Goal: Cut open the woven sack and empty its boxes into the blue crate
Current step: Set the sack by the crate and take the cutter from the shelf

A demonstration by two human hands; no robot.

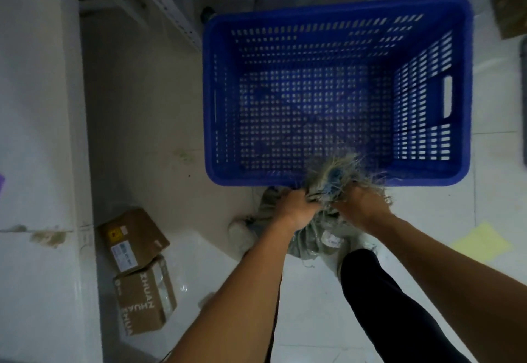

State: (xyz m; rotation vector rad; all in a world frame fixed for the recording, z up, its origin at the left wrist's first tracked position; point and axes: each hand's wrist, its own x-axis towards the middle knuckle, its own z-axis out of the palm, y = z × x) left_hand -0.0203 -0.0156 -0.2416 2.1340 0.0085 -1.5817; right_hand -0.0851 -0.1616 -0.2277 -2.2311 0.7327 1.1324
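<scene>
A grey-green woven sack [316,241] stands on the floor just in front of the blue crate [209,100]. Its frayed, bunched top reaches up against the crate's near rim. My left hand [295,208] grips the sack's neck on the left side. My right hand [362,206] grips the frayed top on the right side. Both hands have fingers curled into the fabric. The crate's perforated bottom holds nothing. No cutting tool shows in either hand. The sack's contents are hidden.
Two brown cardboard boxes [134,238] [144,297] lie on the tiled floor at lower left beside a white wall. A metal shelf frame [168,0] stands behind the crate. My dark trouser leg [379,297] is lower right. A yellow paper [482,241] lies right.
</scene>
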